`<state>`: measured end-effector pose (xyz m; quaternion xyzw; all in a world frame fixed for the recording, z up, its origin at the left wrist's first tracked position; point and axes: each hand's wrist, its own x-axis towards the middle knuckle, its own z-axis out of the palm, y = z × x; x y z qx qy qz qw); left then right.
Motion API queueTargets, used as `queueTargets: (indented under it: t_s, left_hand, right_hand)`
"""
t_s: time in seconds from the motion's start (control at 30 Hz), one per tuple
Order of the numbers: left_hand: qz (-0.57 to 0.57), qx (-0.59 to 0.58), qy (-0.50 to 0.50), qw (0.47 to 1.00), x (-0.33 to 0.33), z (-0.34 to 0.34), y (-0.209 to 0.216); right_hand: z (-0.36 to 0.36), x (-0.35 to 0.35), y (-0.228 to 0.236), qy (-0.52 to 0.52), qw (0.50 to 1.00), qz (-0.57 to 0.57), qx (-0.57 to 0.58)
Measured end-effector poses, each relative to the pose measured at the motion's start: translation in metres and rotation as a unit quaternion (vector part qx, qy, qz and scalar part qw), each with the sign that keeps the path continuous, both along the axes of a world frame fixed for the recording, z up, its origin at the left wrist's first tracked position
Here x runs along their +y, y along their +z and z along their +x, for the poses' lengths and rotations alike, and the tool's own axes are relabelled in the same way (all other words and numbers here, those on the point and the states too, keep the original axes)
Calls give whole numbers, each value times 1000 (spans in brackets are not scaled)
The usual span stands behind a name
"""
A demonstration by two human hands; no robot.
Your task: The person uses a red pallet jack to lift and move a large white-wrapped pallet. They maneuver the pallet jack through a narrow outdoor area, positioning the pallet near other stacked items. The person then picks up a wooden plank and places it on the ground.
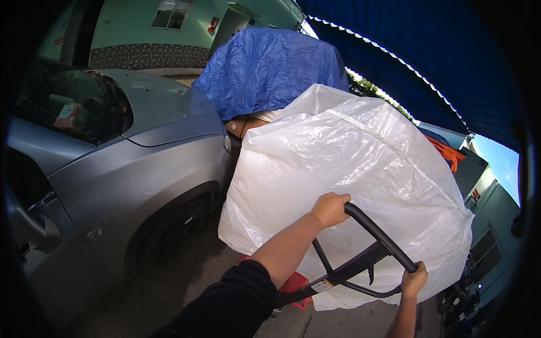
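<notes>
Both my hands are closed on the black loop handle [378,230] of a pallet jack. My left hand [331,209] wraps its upper left corner, and my right hand [415,280] grips the lower right corner. A release lever [371,274] hangs inside the loop, touched by neither hand. Below the handle, the jack's red base [295,288] shows in part. Just beyond my hands stands a bulky load under a white plastic sheet [344,163]; what the sheet covers is hidden.
A grey car [163,152] stands close on the left. Behind the white load is another under a blue tarp [270,67], with cardboard boxes [242,127] showing below. Motorbikes [459,298] stand at the right by a green wall [496,219]. A blue awning [417,50] hangs overhead.
</notes>
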<state>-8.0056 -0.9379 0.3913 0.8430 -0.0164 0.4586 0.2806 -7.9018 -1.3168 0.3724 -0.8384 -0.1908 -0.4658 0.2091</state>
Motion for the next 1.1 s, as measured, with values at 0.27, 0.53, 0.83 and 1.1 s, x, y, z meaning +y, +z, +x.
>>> queueTargets:
  t_s: [0.27, 0.53, 0.83, 1.1]
  left_hand:
    - [2, 17, 1, 1000, -29, 11, -5]
    - [-13, 0, -60, 998, -86, 30, -26]
    - [-12, 27, -93, 995, -51, 64, -12]
    - [20, 10, -10, 1000, 2, 127, -3]
  right_hand:
    - [47, 2, 9, -59, 995, 14, 74]
    - [167, 45, 13, -152, 960, 41, 233]
    - [216, 67, 22, -125, 962, 44, 239]
    - [257, 114, 35, -140, 965, 29, 221]
